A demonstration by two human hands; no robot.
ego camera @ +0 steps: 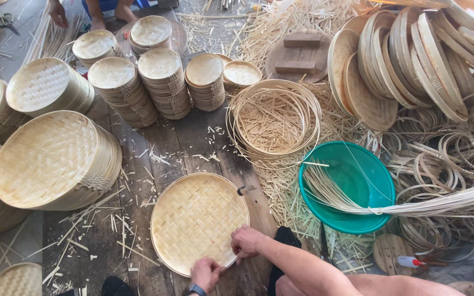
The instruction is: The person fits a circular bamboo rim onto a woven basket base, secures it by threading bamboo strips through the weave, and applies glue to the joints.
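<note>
A round woven bamboo tray point(196, 219) lies flat on the dark wooden planks in front of me. My left hand point(206, 273) grips its near rim at the bottom. My right hand point(247, 241) pinches the rim a little to the right, fingers closed on the edge; a thin strip may be between them, but I cannot tell.
Stacks of finished trays point(56, 159) stand left and behind point(160, 82). A coil of bamboo hoops point(274, 118) and a green basin point(349, 186) with long strips sit to the right. Loose hoops point(445, 159) and shavings litter the floor. Another person's hands point(58, 12) show far back.
</note>
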